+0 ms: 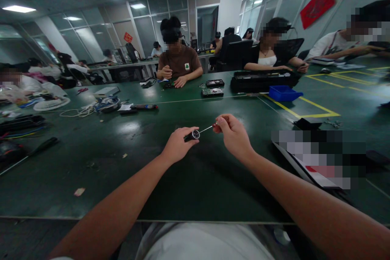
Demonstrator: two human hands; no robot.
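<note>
Near left edge of green table (pixel 195 199), black-handled screwdriver (pixel 47 145); inward, toward front edge, pale scrap (pixel 79 191). In left hand (pixel 177 144), grips dark cylinder (pixel 195 134) over the surface, back from middle of front edge. Pinches thin, reddish-handled tool (pixel 216 126) in right hand (pixel 236 135), with shaft (pixel 206 128) to cylinder's rim; cannot tell whether inside. Toward right edge, pixelated papers (pixel 317 164).

Over the table (pixel 106 142), the left hand (pixel 179 143) holds a tube (pixel 195 134); the right hand (pixel 235 133), to its right, holds a screwdriver (pixel 206 128) with its shaft toward the tube. Beyond the hands lie two hard drives (pixel 212 92), one behind the other. A bin (pixel 283 94) sits beyond the right hand, rightward; papers (pixel 315 164) lie right of that hand, nearer. Far left of the left hand lies a second screwdriver (pixel 47 145).
</note>
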